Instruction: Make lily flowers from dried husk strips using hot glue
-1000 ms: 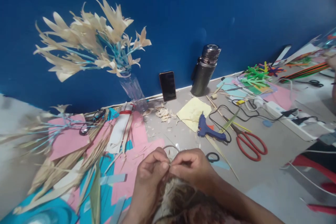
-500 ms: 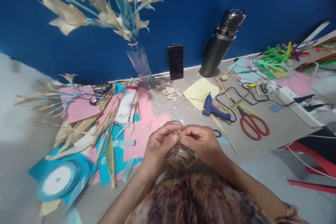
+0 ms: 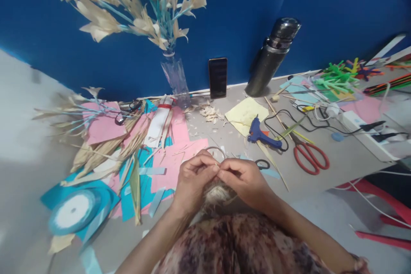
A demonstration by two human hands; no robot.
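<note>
Scrap (image 3: 218, 165) at the fingertips, both hands together

And it's a tight pinch! My left hand (image 3: 195, 179) and my right hand (image 3: 246, 177) meet right in front of me, thumbs and forefingers closed on the tiny pale piece, too small for me to say what it's made of. Just below them sits a pale, stringy bundle (image 3: 218, 195); whether my palms touch it, I cannot tell.

Over on the left, pink paper (image 3: 167, 158) spreads just beside my left hand, with a roll of blue ribbon (image 3: 73, 212) farther out. On the right, a black loop (image 3: 262, 164) lies near my right hand; past it, red-handled scissors (image 3: 311, 158) on the table (image 3: 346, 160). Straight ahead, a blue glue gun (image 3: 262, 137) lies touching a yellow sheet (image 3: 245, 111). And back at the wall, a phone (image 3: 218, 78) stands upright between a clear bottle (image 3: 176, 77) of pale flowers (image 3: 105, 8) and a dark flask (image 3: 271, 62)!
</note>
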